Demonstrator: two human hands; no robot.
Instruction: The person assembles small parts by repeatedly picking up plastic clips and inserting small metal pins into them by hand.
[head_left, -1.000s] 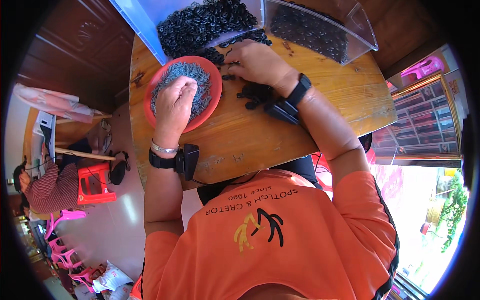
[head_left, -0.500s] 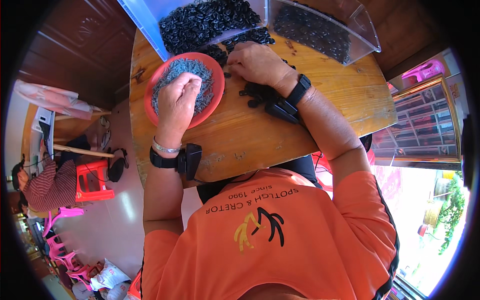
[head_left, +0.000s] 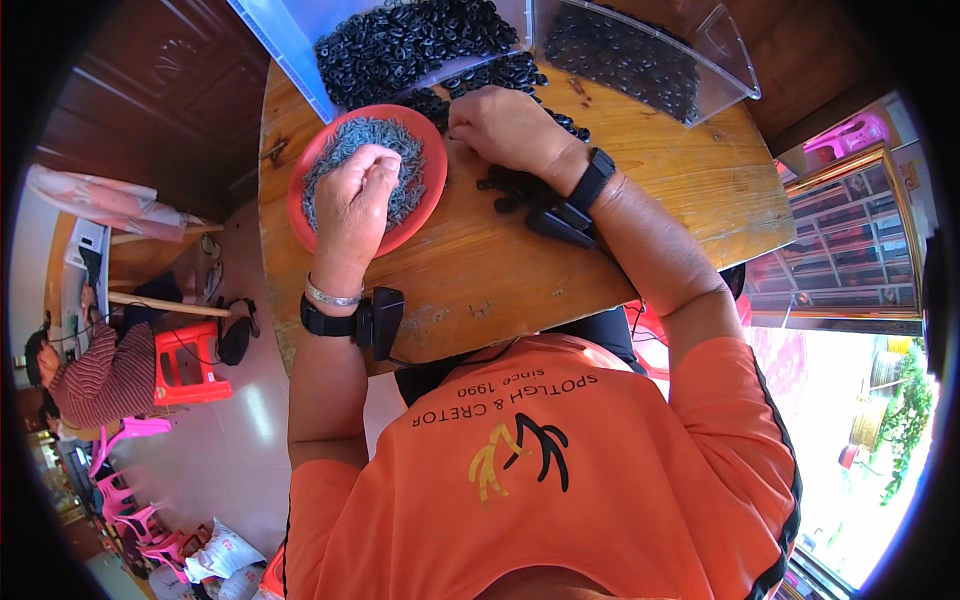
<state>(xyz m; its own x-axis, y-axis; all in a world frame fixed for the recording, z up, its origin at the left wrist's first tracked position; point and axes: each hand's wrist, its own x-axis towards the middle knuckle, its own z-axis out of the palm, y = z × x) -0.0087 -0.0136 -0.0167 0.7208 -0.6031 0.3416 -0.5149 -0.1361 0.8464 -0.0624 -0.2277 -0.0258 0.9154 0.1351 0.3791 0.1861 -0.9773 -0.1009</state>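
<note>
Through the head camera I look down on two bare hands over a wooden table [head_left: 560,285]. The left hand [head_left: 355,195] is above a round red dish [head_left: 413,228] of small grey pieces [head_left: 375,130], curled narrow with thumb against forefinger; I cannot tell whether it pinches a piece. The right hand [head_left: 510,130] bends palm-down beside loose black pieces [head_left: 500,75]; its fingertips are mostly hidden from me, so I cannot tell its grip or what it may hold.

The dish seems placed so the left hand need hardly stretch. Behind it, a bluish bin [head_left: 300,60] faces the person, its black pieces spilling onto the table, which I judge keeps them within the right hand's reach. A clear bin [head_left: 722,85] of dark pieces stands to the right, and a smaller black heap [head_left: 507,190] lies under the right wrist.

The tabletop is yellow-brown, grained and scuffed, with a curved edge. Left, on a pale shiny floor [head_left: 240,440], I see a red stool [head_left: 190,365], a person in a striped top [head_left: 110,385] and pink chairs [head_left: 130,510]. Right, daylight falls past a gold-framed panel [head_left: 840,250] near greenery [head_left: 905,425].
</note>
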